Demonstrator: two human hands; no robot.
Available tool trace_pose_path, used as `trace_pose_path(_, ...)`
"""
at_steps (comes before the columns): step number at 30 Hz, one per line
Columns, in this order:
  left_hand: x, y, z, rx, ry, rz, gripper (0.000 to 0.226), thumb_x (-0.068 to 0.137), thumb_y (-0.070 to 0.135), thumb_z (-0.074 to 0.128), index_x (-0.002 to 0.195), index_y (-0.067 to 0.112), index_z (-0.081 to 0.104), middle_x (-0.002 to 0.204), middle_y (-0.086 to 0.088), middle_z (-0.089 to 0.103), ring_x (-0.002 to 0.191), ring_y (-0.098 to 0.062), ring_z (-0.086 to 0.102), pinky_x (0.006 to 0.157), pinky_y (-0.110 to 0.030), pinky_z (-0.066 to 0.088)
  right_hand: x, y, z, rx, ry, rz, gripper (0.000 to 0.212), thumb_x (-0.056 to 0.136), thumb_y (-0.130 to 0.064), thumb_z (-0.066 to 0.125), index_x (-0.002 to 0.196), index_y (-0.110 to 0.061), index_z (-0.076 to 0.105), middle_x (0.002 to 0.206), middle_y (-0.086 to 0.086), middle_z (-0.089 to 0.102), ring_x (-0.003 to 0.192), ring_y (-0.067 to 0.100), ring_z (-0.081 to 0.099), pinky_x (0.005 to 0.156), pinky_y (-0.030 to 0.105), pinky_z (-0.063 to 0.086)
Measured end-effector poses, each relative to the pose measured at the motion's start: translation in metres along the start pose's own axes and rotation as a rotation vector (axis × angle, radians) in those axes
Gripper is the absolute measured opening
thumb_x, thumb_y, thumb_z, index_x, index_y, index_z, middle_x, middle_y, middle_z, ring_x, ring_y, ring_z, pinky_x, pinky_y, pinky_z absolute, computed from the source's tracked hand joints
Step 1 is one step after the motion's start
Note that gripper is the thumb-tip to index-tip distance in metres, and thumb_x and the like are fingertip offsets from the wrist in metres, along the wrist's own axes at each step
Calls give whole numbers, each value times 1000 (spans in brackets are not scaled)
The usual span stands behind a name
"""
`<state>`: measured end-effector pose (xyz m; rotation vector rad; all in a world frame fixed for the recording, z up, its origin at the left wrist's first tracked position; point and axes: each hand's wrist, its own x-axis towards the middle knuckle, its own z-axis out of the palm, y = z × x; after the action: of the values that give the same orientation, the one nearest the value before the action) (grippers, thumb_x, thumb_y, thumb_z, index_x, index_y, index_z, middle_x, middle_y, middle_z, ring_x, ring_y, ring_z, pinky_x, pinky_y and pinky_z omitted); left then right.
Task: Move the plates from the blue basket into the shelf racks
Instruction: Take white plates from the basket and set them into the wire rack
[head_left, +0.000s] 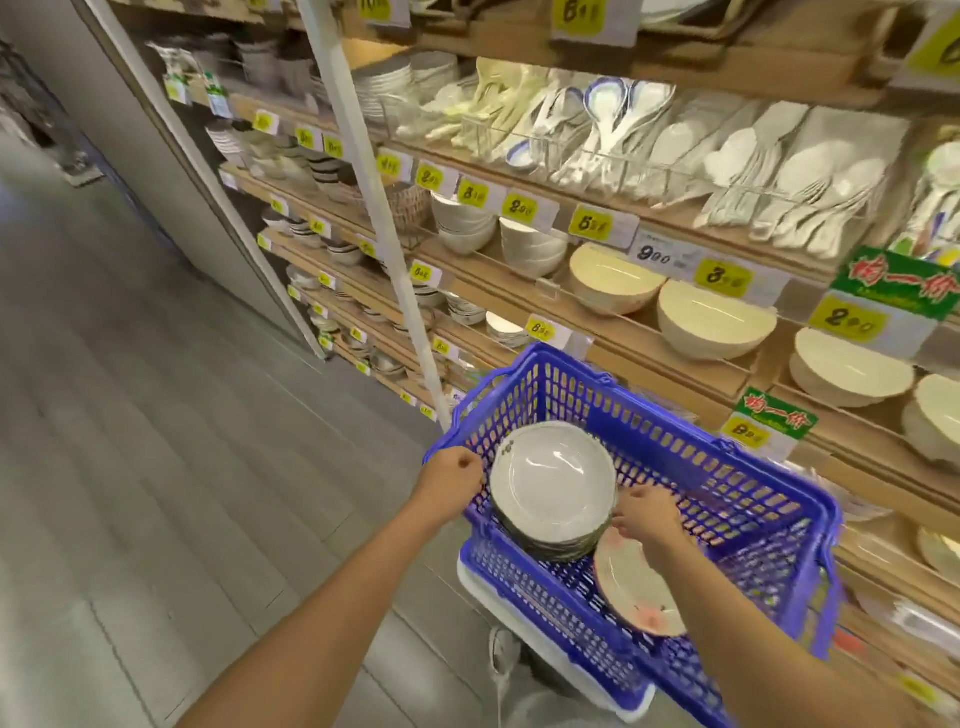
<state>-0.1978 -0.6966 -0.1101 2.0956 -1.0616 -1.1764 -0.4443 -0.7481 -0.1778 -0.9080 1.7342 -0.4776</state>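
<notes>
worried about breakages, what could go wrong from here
The stack of grey-white ceramic plates sits tilted in the blue plastic basket; the right grip reaches only one edge, so lifting may let it slide. The pink-patterned plate leaning beside it could get knocked. The left grip holds just one rim, so the basket might tip.

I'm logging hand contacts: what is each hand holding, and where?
The left hand grips the blue basket by its left rim corner. The right hand meets the plate stack at its right edge; a grip there cannot be told.
</notes>
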Motion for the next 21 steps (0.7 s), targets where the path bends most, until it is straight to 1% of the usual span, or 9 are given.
trace_pose_path(2, 27, 6, 2, 112, -29, -1, 18, 86, 13, 48, 74, 17, 62, 78, -15, 66, 72, -24, 58, 76, -42, 54, 17, -2, 8, -50, 35, 37, 12, 84, 1, 56, 75, 1, 65, 71, 19, 59, 73, 25, 53, 67, 37, 39)
trace_pose_path(4, 50, 13, 4, 236, -53, 6, 16, 87, 16, 50, 79, 20, 63, 88, -9, 70, 87, -29, 64, 81, -38, 52, 30, -2, 14, -126, 80, 53, 13, 83, -4, 57, 79, 0, 69, 78, 19, 64, 76, 25, 56, 67, 35, 41)
trace_pose_path(7, 78, 21, 8, 318, -94, 0, 17, 89, 16, 50, 98, 14, 65, 104, -8, 68, 101, -28, 61, 85, -31, 45, 39, -6, 20, -248, 125, 89, 14, 85, -8, 56, 79, -3, 67, 79, 15, 62, 75, 24, 55, 65, 28, 38)
trace_pose_path(9, 92, 25, 13, 349, -149, -15, 10, 90, 16, 50, 90, 19, 60, 104, -7, 63, 98, -23, 57, 85, -30, 43, 40, -7, 25, -265, 114, 124, 13, 84, -5, 56, 75, -9, 64, 81, 16, 60, 75, 21, 52, 66, 28, 36)
trace_pose_path(11, 107, 30, 20, 388, -203, -10, 14, 90, 17, 51, 77, 22, 51, 99, -8, 59, 92, -22, 53, 84, -32, 44, 43, -8, 30, -286, 114, 151, 14, 85, -3, 54, 85, -3, 67, 87, 20, 63, 80, 22, 54, 67, 27, 35)
trace_pose_path(13, 124, 31, 29, 434, -253, -1, 10, 91, 18, 52, 94, 11, 59, 107, -16, 62, 101, -31, 57, 86, -36, 44, 47, -8, 34, -319, 126, 163, 24, 86, -6, 52, 101, 5, 67, 100, 23, 67, 93, 30, 62, 71, 31, 40)
trace_pose_path(15, 141, 30, 39, 461, -324, -16, 30, 92, 18, 53, 116, 1, 56, 121, -20, 61, 112, -34, 56, 92, -37, 44, 49, -10, 37, -351, 144, 186, 28, 88, -10, 51, 106, 4, 66, 110, 23, 66, 105, 35, 61, 79, 34, 46)
trace_pose_path(18, 155, 30, 51, 559, -423, -87, 41, 93, 20, 50, 128, -2, 50, 132, -22, 54, 122, -37, 50, 99, -37, 43, 50, -16, 41, -348, 186, 235, 27, 88, -10, 51, 106, 2, 67, 110, 21, 67, 104, 36, 61, 76, 33, 45)
trace_pose_path(21, 161, 29, 62, 616, -445, -123, 47, 92, 22, 50, 133, -1, 49, 137, -22, 50, 126, -38, 46, 103, -39, 42, 51, -18, 46, -321, 230, 305, 28, 90, -12, 51, 110, 2, 66, 112, 20, 66, 105, 34, 61, 78, 31, 45)
